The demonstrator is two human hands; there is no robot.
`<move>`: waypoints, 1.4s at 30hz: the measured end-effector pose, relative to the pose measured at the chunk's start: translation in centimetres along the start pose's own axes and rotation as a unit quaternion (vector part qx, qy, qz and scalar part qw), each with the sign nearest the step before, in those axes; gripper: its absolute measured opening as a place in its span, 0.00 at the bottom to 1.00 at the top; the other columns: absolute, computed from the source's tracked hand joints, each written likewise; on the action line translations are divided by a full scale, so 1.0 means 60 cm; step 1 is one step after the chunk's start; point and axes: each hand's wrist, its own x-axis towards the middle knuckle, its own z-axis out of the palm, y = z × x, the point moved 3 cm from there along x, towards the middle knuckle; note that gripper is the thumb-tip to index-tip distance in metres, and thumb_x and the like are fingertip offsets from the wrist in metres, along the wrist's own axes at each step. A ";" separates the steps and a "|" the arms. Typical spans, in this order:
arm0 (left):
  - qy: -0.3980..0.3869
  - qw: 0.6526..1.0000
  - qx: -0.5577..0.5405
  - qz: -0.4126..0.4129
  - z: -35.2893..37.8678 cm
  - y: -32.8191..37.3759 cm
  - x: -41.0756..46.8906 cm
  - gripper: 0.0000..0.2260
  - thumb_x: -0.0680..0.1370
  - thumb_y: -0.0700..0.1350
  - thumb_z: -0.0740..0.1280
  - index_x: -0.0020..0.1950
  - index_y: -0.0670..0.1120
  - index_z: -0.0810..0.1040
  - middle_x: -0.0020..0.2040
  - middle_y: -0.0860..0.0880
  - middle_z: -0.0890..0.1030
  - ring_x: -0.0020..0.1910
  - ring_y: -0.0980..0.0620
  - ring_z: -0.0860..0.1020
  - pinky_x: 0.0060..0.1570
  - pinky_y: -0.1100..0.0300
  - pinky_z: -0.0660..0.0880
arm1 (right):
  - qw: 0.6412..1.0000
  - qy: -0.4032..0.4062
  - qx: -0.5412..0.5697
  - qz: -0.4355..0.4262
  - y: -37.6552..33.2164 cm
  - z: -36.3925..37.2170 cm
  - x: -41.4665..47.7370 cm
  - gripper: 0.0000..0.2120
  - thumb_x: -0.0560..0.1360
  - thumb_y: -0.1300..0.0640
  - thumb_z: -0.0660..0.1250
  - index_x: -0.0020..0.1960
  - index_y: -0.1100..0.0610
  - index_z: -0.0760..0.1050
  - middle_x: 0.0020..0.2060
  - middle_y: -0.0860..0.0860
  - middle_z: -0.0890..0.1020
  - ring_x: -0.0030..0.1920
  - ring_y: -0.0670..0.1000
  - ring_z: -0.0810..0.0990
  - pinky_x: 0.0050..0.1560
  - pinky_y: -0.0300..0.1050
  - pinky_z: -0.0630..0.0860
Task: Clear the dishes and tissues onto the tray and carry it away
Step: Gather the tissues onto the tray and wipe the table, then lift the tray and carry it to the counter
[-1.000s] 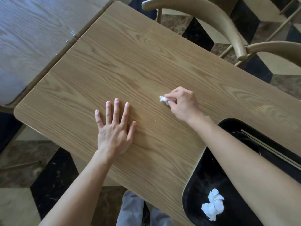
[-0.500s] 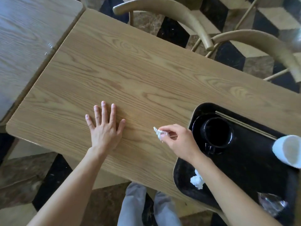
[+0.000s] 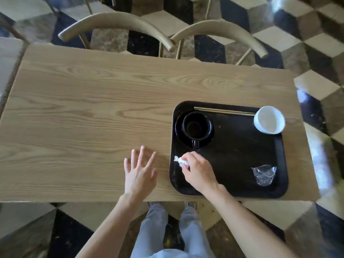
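Note:
A black tray [image 3: 238, 157] lies on the right half of the wooden table [image 3: 93, 118]. On it stand a black cup on a black saucer [image 3: 194, 128], a pair of chopsticks [image 3: 224, 110] along the far edge, a white bowl [image 3: 269, 120] at the far right corner and a crumpled clear plastic wrapper [image 3: 264, 175]. My right hand [image 3: 197, 171] is over the tray's near left corner, pinching a small crumpled white tissue [image 3: 179, 160]. My left hand [image 3: 140, 171] rests on the table just left of the tray, fingers spread and empty.
Two curved wooden chair backs [image 3: 119, 25] [image 3: 219, 32] stand behind the table's far edge. Another table edge [image 3: 9, 53] shows at the far left. The floor has a black, white and brown cube pattern. My legs are below the table's near edge.
My right hand has carried the tissue from the table's middle rightwards to over the tray's near left corner. The view has swung right, bringing the whole tray into sight. My left hand followed towards the tray.

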 end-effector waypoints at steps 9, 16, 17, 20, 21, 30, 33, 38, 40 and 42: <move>0.017 0.999 -0.026 -0.017 0.007 0.044 -0.024 0.25 0.79 0.50 0.65 0.76 0.52 0.69 0.80 0.41 0.61 0.79 0.37 0.58 0.73 0.39 0.62 | 0.999 -0.002 -0.048 -0.014 0.001 0.018 0.004 0.07 0.68 0.58 0.74 0.44 0.57 0.79 0.41 0.52 0.82 0.43 0.57 0.80 0.46 0.52 0.77; 0.086 0.979 -0.169 -0.073 -0.018 0.087 0.001 0.18 0.79 0.46 0.63 0.69 0.48 0.75 0.66 0.44 0.78 0.62 0.41 0.77 0.57 0.46 0.77 | 0.973 0.184 0.132 0.037 0.087 -0.122 -0.039 0.06 0.75 0.61 0.71 0.51 0.58 0.83 0.43 0.51 0.84 0.41 0.51 0.81 0.44 0.42 0.79; 0.091 0.972 -0.197 -0.093 -0.019 0.090 0.011 0.18 0.79 0.46 0.62 0.69 0.48 0.76 0.63 0.45 0.79 0.58 0.42 0.79 0.55 0.47 0.78 | 0.961 0.233 0.138 0.057 0.123 -0.154 -0.046 0.06 0.76 0.62 0.70 0.51 0.58 0.83 0.41 0.52 0.84 0.38 0.51 0.81 0.40 0.42 0.78; 0.102 0.956 -0.250 -0.118 -0.022 0.105 0.040 0.17 0.79 0.47 0.64 0.68 0.48 0.77 0.52 0.50 0.83 0.46 0.46 0.82 0.52 0.51 0.77 | 0.920 0.333 0.130 0.160 0.275 -0.218 -0.068 0.07 0.77 0.61 0.68 0.55 0.57 0.81 0.42 0.54 0.83 0.38 0.54 0.79 0.40 0.49 0.78; 0.108 0.952 -0.260 -0.122 -0.024 0.111 0.049 0.16 0.79 0.46 0.65 0.67 0.47 0.77 0.48 0.52 0.83 0.44 0.48 0.83 0.50 0.52 0.77 | 0.909 0.341 0.129 0.203 0.326 -0.228 -0.076 0.09 0.78 0.60 0.67 0.57 0.56 0.79 0.44 0.55 0.83 0.42 0.56 0.79 0.45 0.51 0.78; 0.164 0.944 -0.250 -0.141 -0.012 0.148 0.104 0.07 0.80 0.48 0.67 0.56 0.49 0.81 0.42 0.50 0.83 0.33 0.52 0.81 0.43 0.52 0.77 | 0.900 0.185 0.139 0.370 0.555 -0.190 -0.081 0.20 0.80 0.53 0.65 0.68 0.61 0.70 0.60 0.62 0.78 0.61 0.64 0.75 0.62 0.58 0.70; 0.186 0.943 -0.237 -0.144 -0.001 0.152 0.117 0.06 0.79 0.47 0.68 0.54 0.49 0.80 0.40 0.48 0.83 0.32 0.47 0.81 0.42 0.48 0.79 | 0.907 0.212 0.123 0.342 0.570 -0.173 -0.068 0.16 0.80 0.53 0.64 0.59 0.65 0.75 0.52 0.64 0.81 0.53 0.66 0.78 0.55 0.58 0.72; 0.224 0.945 -0.169 -0.166 0.015 0.162 0.130 0.06 0.80 0.48 0.67 0.50 0.46 0.78 0.39 0.45 0.83 0.38 0.38 0.80 0.38 0.50 0.73 | 0.904 0.263 0.059 0.332 0.586 -0.167 -0.063 0.11 0.80 0.55 0.66 0.50 0.64 0.76 0.41 0.63 0.82 0.43 0.65 0.79 0.44 0.54 0.71; 0.230 0.946 -0.141 -0.178 0.017 0.168 0.132 0.08 0.81 0.49 0.65 0.48 0.46 0.76 0.40 0.43 0.83 0.40 0.35 0.80 0.38 0.49 0.72 | 0.904 0.274 0.053 0.325 0.586 -0.168 -0.062 0.12 0.79 0.53 0.66 0.50 0.63 0.77 0.41 0.62 0.82 0.43 0.65 0.79 0.43 0.53 0.70; 0.231 0.947 -0.130 -0.184 0.017 0.172 0.134 0.08 0.81 0.50 0.65 0.49 0.45 0.75 0.42 0.41 0.83 0.41 0.33 0.80 0.39 0.48 0.73 | 0.904 0.279 0.051 0.320 0.585 -0.170 -0.061 0.13 0.79 0.52 0.66 0.49 0.63 0.77 0.41 0.63 0.82 0.43 0.66 0.79 0.42 0.53 0.70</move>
